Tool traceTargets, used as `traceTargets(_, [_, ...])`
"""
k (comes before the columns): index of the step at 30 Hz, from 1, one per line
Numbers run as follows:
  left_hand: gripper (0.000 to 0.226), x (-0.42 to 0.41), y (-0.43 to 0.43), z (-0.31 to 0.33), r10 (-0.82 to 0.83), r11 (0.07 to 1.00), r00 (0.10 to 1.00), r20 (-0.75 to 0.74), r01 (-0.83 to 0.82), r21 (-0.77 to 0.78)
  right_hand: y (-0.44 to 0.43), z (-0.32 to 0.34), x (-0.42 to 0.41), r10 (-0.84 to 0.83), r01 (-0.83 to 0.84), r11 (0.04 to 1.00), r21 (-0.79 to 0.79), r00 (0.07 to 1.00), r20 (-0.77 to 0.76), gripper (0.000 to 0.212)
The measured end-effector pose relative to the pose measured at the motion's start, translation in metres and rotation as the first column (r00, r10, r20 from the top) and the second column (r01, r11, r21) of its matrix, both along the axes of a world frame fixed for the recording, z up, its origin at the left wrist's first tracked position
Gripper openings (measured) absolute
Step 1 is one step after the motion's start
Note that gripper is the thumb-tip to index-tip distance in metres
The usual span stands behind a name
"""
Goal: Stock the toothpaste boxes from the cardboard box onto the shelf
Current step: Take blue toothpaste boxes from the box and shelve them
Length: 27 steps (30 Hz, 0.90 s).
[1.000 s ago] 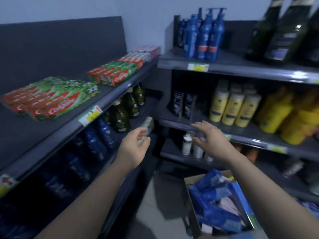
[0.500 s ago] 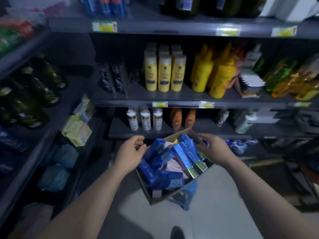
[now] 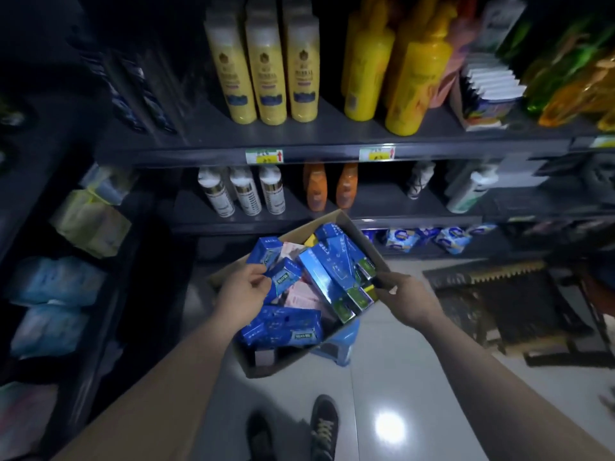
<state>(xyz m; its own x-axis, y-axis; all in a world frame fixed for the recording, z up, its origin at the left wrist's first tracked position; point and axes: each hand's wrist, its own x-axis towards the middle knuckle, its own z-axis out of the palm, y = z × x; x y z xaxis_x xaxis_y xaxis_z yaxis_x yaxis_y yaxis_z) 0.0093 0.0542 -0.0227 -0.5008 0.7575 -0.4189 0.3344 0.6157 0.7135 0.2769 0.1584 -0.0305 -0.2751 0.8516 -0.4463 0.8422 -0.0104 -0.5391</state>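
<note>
Head view: looking down into a cardboard box [image 3: 289,361] that is sitting on a blue stool [image 3: 336,344] on the tiled floor [image 3: 399,377], right in front of a dark shelf unit [image 3: 332,141].
task item: blue toothpaste boxes [image 3: 286,327] are lying jumbled inside the cardboard box, some flat, some leaning on end. A few pink boxes [image 3: 299,294] are showing between them.
left grip [image 3: 243,294]: reaching into the left side of the cardboard box, with fingers curling round the end of one short toothpaste box [image 3: 285,277] and grasping it. That one is resting among the others, not lifted clear.
right grip [image 3: 406,301]: clenching on the right rim of the cardboard box, thumb and fingers grasping the cardboard wall.
long boxes [image 3: 326,284]: lying side by side along the right half of the cardboard box, just beside the right grip.
upper level: cream bottles [image 3: 263,61] are standing upright in a row, with yellow bottles [image 3: 409,78] beside them on the right. Two price tags [image 3: 264,156] are sitting on the front edge.
lower level: white bottles [image 3: 246,194] and two orange bottles [image 3: 314,188] are standing just behind the far corner of the cardboard box.
left side: pale blue packs [image 3: 53,281] are sitting on a low shelf, too dim to read.
right floor: dark mat [image 3: 499,311] is lying near the stool.
bottom edge: two dark shoes [image 3: 324,424] are standing on the floor below the cardboard box.
</note>
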Motion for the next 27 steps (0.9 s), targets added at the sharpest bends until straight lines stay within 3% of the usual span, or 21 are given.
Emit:
traceTargets(9, [0.03, -0.004, 0.048, -0.054, -0.008, 0.999, 0.998, 0.061, 0.01, -0.042, 0.01, -0.076, -0.01, -0.144, 0.134, 0.976, -0.17, 0.988, -0.05, 0.042])
traceTargets(19, [0.028, -0.002, 0.079, -0.09, -0.058, 0.998, 0.997, 0.058, 0.059, -0.017, 0.019, -0.127, -0.023, 0.076, -0.035, 0.976, -0.216, 0.98, 0.183, 0.043])
traceTargets(24, [0.027, 0.001, 0.087, -0.093, -0.086, 0.996, 0.994, 0.062, 0.086, -0.011, 0.02, -0.131, -0.017, -0.003, 0.019, 0.977, -0.21, 0.997, 0.077, 0.04])
traceTargets(27, [0.027, 0.002, 0.095, -0.094, -0.096, 0.995, 0.994, 0.053, 0.097, -0.019, 0.022, -0.13, -0.009, -0.139, 0.119, 0.972, -0.201, 0.986, -0.088, 0.063])
